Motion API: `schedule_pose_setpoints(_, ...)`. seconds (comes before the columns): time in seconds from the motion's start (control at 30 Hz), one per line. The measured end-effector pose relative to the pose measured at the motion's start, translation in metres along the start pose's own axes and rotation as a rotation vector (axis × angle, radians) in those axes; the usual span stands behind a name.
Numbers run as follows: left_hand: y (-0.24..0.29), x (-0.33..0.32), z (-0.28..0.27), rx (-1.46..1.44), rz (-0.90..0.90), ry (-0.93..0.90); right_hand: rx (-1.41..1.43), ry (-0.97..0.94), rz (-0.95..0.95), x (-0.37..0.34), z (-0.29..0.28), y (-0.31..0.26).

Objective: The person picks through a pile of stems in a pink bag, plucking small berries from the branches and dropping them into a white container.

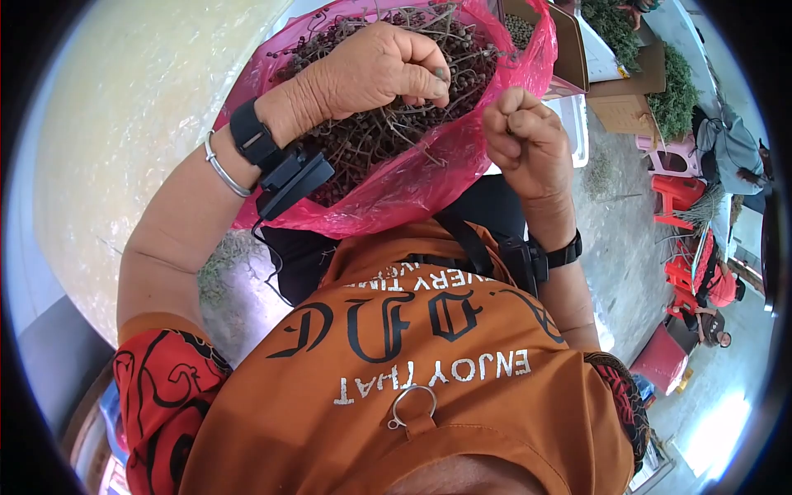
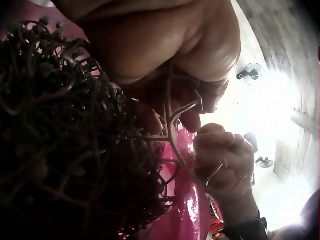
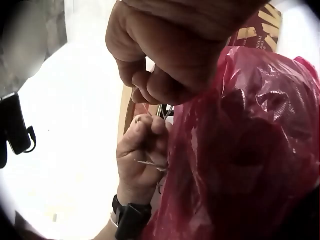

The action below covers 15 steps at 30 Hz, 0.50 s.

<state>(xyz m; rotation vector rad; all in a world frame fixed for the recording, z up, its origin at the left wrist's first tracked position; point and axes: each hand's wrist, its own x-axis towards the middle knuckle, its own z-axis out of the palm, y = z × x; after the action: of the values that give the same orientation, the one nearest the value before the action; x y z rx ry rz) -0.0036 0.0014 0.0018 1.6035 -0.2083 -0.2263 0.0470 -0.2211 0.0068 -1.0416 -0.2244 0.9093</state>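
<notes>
With left hand (image 1: 375, 73) pinching a thin stem (image 2: 170, 131) and right hand (image 1: 535, 142) curled nearby, cannot tell if holding anything, best tug softly and stay above pink bag (image 1: 404, 198).

L hand (image 1: 375, 74) over 1 bag (image 1: 425, 198)

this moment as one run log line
left hand: pinches branched stem | right hand: fingers curled, contents unclear | pink plastic bag: open, holds tangled dark stems
</notes>
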Motion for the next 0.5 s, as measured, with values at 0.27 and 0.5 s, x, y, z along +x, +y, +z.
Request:
schedule_pose_setpoints(0.27, 0.002, -0.001, 0.009, 0.478, 0.122, 0.067, -0.178, 0.061, 0.115, 0.009, 0.027, 0.014)
schedule_pose_setpoints(0.5, -0.010, -0.002, 0.013, 0.787, 0.466, 0.093, -0.955, -0.002, -0.161, 0.016, 0.019, 0.027)
